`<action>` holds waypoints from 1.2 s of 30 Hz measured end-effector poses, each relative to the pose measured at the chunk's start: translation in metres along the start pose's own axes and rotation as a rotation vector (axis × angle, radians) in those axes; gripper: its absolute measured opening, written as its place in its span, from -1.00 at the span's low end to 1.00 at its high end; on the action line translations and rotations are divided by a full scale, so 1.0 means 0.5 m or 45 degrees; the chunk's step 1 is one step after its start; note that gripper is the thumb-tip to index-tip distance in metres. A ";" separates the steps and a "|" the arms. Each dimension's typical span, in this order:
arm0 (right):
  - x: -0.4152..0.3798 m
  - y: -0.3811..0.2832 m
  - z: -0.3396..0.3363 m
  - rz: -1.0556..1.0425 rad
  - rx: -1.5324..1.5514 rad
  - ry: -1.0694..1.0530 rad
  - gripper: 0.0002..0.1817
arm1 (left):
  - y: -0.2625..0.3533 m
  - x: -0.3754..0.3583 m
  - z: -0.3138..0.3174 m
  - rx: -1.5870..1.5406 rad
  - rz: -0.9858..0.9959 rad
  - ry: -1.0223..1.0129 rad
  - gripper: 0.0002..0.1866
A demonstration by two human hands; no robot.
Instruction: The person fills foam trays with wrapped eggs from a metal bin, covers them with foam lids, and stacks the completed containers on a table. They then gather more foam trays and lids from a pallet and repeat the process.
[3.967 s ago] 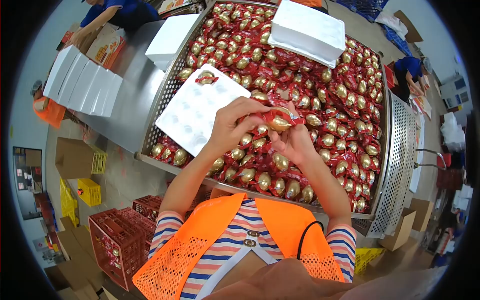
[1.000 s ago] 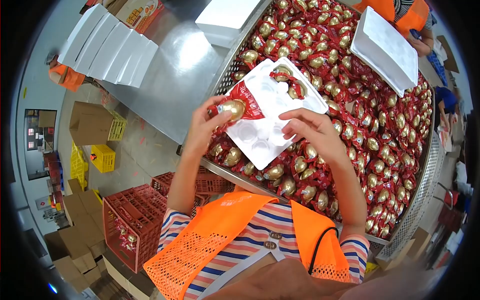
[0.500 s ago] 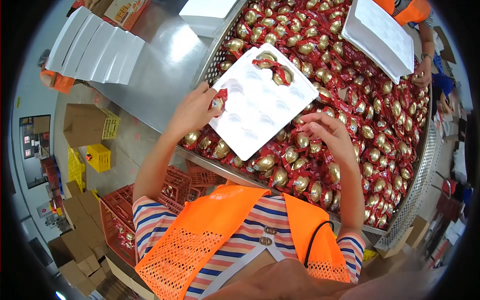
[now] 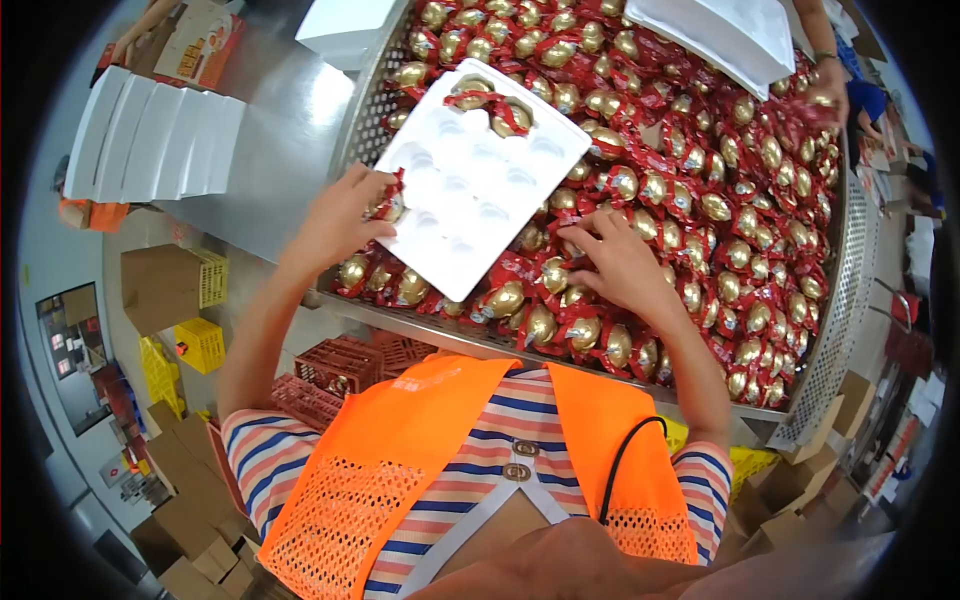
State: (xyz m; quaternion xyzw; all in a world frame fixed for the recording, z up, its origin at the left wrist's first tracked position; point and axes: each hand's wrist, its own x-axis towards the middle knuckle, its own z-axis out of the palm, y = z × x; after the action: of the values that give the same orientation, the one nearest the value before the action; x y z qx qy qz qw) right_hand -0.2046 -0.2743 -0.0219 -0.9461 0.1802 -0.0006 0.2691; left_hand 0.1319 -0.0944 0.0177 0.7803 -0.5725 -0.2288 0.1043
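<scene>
L hand [image 4: 343,218] is at the L edge of a white moulded tray w/ round hollows [image 4: 470,225]. Its grip is closed: thumb & fingers grasp a gold egg-shaped piece in shiny red wrapper [image 4: 389,203], partly hidden by the fingers. That piece sits right at the tray's L edge; can't tell if it's seated in a hollow.

R hand [image 4: 622,262] is over a big heap of gold egg-shaped pieces in red wrappers [image 4: 700,250], near the tray's R side, fingers half curled & thumb parted from them. Can't tell if the fingertips have hold of a wrapper or just rest there.

Tray lies turned cornerwise on the heap, w/ two more wrapped gold pieces [image 4: 512,118] side by side at its far end. The heap fills a perforated stainless-steel bin [image 4: 362,125].

A 2nd white moulded tray [image 4: 715,35] is on the heap's far side; just R of it, another person's hand [image 4: 830,88] is over the pieces, too blurred to tell its grip.

L of the bin, a flat grey steel table [image 4: 285,120] carries a row of white trays packed together [image 4: 160,140], w/ a separate white block-shaped item [image 4: 345,30] near the bin's far L corner. Behind the row is a printed cardboard carton [image 4: 200,48]. Below, on the floor: yellow plastic crate [image 4: 200,345], red-brown plastic crates [image 4: 340,365].
</scene>
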 end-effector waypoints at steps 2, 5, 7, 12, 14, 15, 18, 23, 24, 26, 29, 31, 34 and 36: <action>0.009 0.001 0.012 -0.019 -0.163 -0.080 -0.33 | -0.010 -0.018 -0.001 -0.024 0.000 0.014 -0.57; 0.027 0.004 0.011 0.016 -0.166 -0.119 -0.29 | -0.020 0.003 -0.001 0.028 0.016 -0.039 -0.60; 0.031 0.010 0.012 0.005 -0.179 -0.093 -0.31 | -0.004 0.017 -0.002 0.104 -0.061 -0.117 -0.61; 0.014 0.026 0.018 -0.018 -0.067 0.028 -0.39 | 0.010 0.002 0.048 0.315 -0.098 -0.010 -0.61; 0.010 0.034 -0.011 0.077 0.204 0.042 -0.50 | -0.009 -0.018 0.047 0.135 -0.051 0.179 -0.59; 0.010 0.038 -0.031 0.159 0.402 0.039 -0.52 | -0.011 -0.026 0.049 0.072 -0.073 0.237 -0.59; 0.004 0.048 -0.089 0.296 1.094 -0.047 -0.55 | 0.004 -0.034 0.057 0.097 -0.107 0.308 -0.61; -0.006 0.068 -0.079 0.284 1.834 0.009 -0.48 | 0.010 -0.014 0.058 0.321 -0.118 0.208 -0.67; -0.002 0.072 -0.068 0.278 1.999 -0.006 -0.47 | 0.012 -0.011 0.054 0.354 -0.138 0.166 -0.67; 0.004 0.070 -0.048 0.238 2.271 0.058 -0.43 | 0.011 -0.008 0.061 0.361 -0.138 0.223 -0.64; 0.002 0.056 -0.032 0.275 2.517 0.170 -0.44 | 0.046 -0.034 0.076 0.307 -0.175 0.434 -0.59; 0.009 0.053 -0.024 0.227 2.748 0.123 -0.44 | 0.113 -0.046 0.072 0.171 -0.245 0.646 -0.56; 0.014 0.047 -0.011 0.268 2.948 0.123 -0.43 | 0.156 -0.053 0.079 0.151 -0.089 0.806 -0.53; 0.016 0.041 -0.007 0.286 3.092 0.043 -0.45 | 0.198 -0.043 0.113 0.031 0.068 0.617 -0.61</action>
State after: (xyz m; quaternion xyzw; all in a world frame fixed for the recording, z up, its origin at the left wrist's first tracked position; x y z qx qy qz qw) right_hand -0.2045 -0.2949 -0.0301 -0.0586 0.1467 -0.1575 0.9748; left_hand 0.0161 -0.1004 0.0155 0.7982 -0.5540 -0.0252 0.2351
